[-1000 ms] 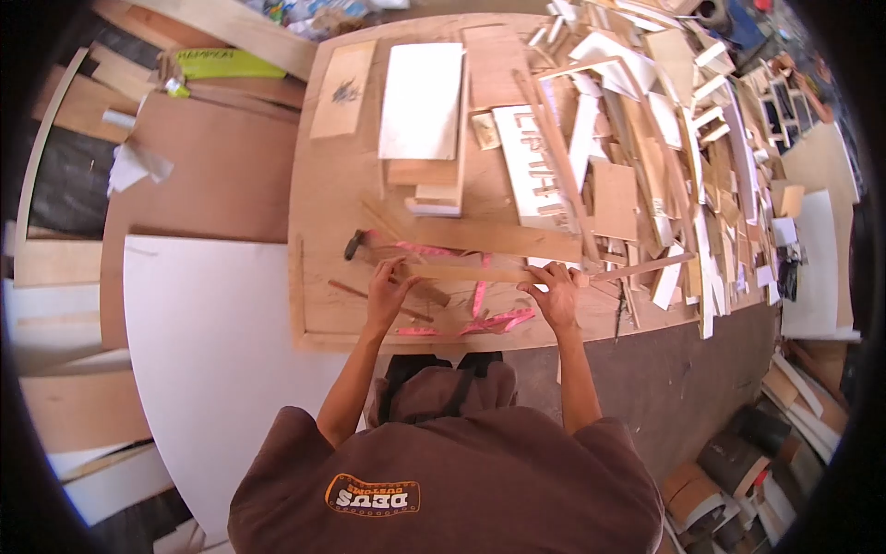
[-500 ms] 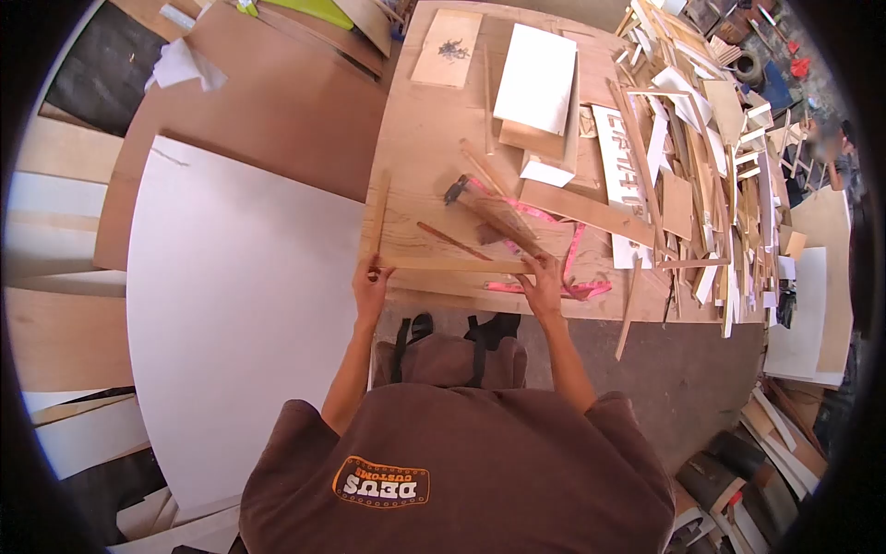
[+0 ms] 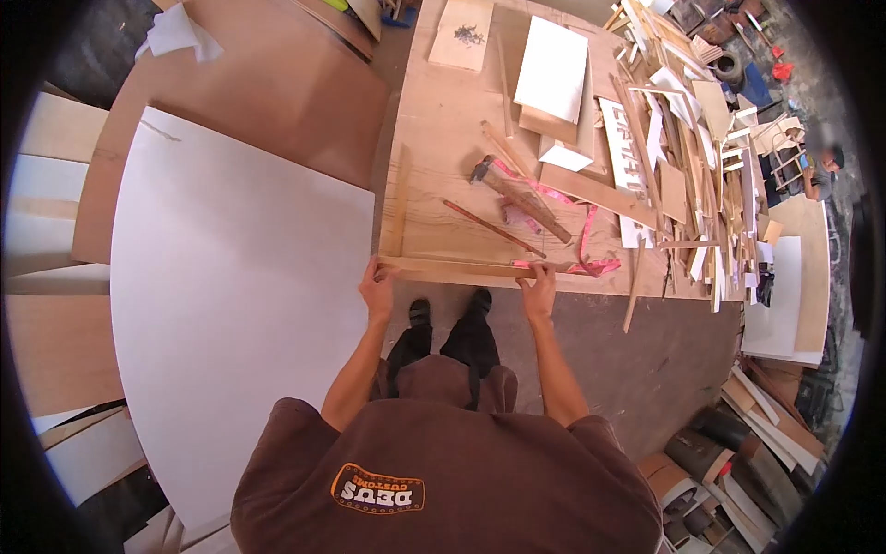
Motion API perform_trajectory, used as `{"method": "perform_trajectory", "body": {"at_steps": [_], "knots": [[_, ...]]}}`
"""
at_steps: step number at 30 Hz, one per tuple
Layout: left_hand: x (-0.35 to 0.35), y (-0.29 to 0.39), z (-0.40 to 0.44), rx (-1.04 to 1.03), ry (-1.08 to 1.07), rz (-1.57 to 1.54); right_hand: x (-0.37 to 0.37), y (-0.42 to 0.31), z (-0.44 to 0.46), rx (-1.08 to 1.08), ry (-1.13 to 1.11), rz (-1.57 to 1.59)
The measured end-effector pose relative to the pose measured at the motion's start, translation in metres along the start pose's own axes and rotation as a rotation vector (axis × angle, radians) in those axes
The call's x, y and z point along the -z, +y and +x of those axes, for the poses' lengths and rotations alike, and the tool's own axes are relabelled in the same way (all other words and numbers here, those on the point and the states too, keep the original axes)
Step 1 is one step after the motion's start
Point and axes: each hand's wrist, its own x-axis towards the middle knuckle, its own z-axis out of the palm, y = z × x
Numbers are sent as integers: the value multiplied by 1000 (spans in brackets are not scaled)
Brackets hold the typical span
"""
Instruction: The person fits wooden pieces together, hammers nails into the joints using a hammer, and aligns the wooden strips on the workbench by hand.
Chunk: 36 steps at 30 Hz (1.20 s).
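My left hand (image 3: 377, 294) grips the left end of a thin wooden strip (image 3: 452, 270) at the table's front left corner. The strip's right end is pinched in my right hand (image 3: 538, 294). It lies level along the front edge of the table (image 3: 434, 129). Another narrow strip (image 3: 401, 203) runs away from me near the left edge. Behind the held strip are a hammer (image 3: 521, 197), a thin brown stick (image 3: 489, 226) and a pink tape (image 3: 585, 235), partly under the hammer.
A white-topped box (image 3: 552, 69) stands farther back, beside a board with cut-out letters (image 3: 623, 157). Wood offcuts (image 3: 678, 185) crowd the table's right side. At left lies a large white sheet (image 3: 240, 305). Another person (image 3: 820, 171) is at the far right.
My hands and the strip have moved from mid-table to its front left corner, and are now at the front edge. The view has shifted, showing the table farther right.
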Motion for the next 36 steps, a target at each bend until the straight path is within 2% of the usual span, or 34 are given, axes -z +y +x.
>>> {"method": "perform_trajectory", "body": {"at_steps": [2, 4, 6, 7, 9, 13, 15, 16, 18, 22, 24, 28, 30, 31, 33, 36], "knots": [[-5, 3, 0, -28, 10, -7, -16, 20, -3, 75, 116, 86], [-2, 1, 2, -54, 23, -16, -26, 26, -11, 61, 175, 4], [1, 1, 8, 39, -78, -307, -33, 34, -10, -71, 178, 31], [6, 0, 9, 38, -88, -301, -31, 31, -14, -83, 182, 33], [17, 2, 16, 148, -173, -363, -18, 18, -20, -152, 204, 226], [36, 5, 24, 173, -166, -436, -3, 3, -29, -218, 198, 339], [43, -1, 31, 236, -101, -454, -1, 6, -29, -287, 148, 679], [45, -3, 32, 240, -108, -458, -2, 8, -30, -290, 154, 672], [47, -8, 35, 272, -32, -555, -4, 6, -31, -355, 107, 909], [53, -7, 34, 346, 9, -727, -8, 2, -37, -324, 104, 924], [57, -2, 29, 369, -74, -884, -15, 5, -39, -304, 108, 838], [61, 12, 26, 366, -94, -844, -16, 7, -46, -269, 121, 804], [60, 22, 21, 311, -84, -733, -6, 1, -53, -166, 62, 464], [58, 26, 18, 307, -80, -741, 1, -1, -56, -156, 62, 461], [54, 36, 17, 165, -188, -619, 6, -7, -62, -20, 112, 310], [41, 56, 17, 73, -154, -572, 11, 3, -66, 55, 45, 272]]}}
